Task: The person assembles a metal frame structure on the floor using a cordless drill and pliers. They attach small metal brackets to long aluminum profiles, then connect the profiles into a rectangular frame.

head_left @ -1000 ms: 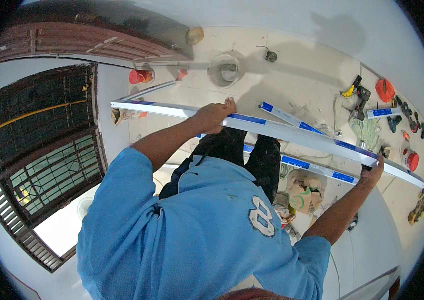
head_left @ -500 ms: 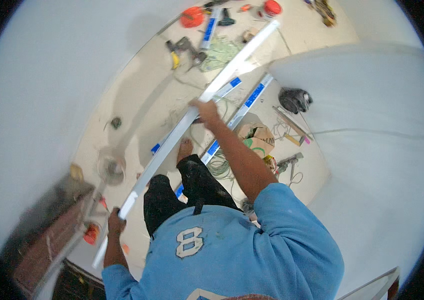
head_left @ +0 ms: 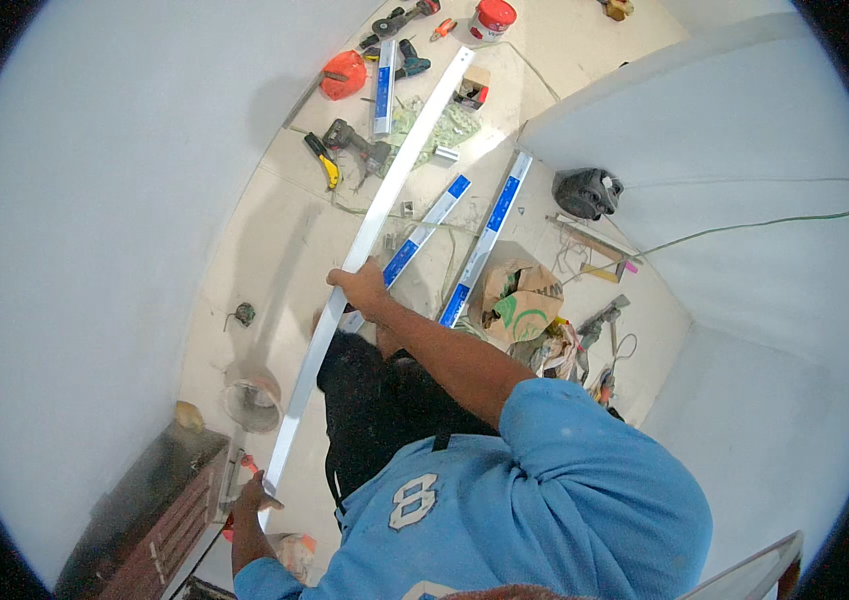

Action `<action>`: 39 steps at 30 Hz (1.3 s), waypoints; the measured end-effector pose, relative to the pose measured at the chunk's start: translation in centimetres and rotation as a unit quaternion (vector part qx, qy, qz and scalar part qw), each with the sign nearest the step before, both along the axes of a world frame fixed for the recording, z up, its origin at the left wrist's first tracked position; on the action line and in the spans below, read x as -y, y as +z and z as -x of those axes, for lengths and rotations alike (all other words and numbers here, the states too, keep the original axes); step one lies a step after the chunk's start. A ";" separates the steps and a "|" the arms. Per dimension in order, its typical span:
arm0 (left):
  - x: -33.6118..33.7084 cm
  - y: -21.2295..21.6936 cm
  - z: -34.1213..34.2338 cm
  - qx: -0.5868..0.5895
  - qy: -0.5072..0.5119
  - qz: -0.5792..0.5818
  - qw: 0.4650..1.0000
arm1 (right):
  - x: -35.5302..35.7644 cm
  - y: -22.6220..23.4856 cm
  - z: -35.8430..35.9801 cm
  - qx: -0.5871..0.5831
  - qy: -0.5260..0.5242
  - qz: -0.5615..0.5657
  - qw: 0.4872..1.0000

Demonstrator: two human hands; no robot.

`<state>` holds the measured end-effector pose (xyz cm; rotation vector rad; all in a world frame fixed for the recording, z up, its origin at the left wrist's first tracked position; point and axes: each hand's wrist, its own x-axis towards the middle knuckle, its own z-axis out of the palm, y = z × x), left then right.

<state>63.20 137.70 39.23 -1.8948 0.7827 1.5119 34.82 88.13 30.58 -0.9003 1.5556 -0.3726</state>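
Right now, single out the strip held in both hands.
The long white strip, its visible face plain, gripped by the left hand and the right hand; the blue-labelled strips lie on the floor.

The pale floor (head_left: 275,240) carries two blue-and-white bars (head_left: 485,242) mid-frame, a brown paper bag (head_left: 520,300) right of centre, a red-lidded tub (head_left: 494,18) at top.

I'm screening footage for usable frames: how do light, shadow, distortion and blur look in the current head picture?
Head view: the white bar is brightly lit, little surface detail showing; a soft shadow band lies on the floor to its left; the left wall's base curves, fisheye-style, inside dark corners; the right hand looks reasonably sharp, the left hand dimmer.
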 end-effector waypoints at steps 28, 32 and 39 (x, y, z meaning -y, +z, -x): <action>79.9 -3.3 5.9 -0.177 0.230 0.317 0.903 | 30.3 -8.6 2.1 0.157 0.122 -0.227 0.953; 80.9 -0.2 6.4 -0.139 0.226 0.302 0.915 | 41.5 -19.6 9.4 -0.182 0.119 -0.037 0.975; 80.2 -1.2 5.5 -0.111 0.247 0.250 0.929 | 57.4 -29.4 5.2 -0.273 0.130 0.058 0.951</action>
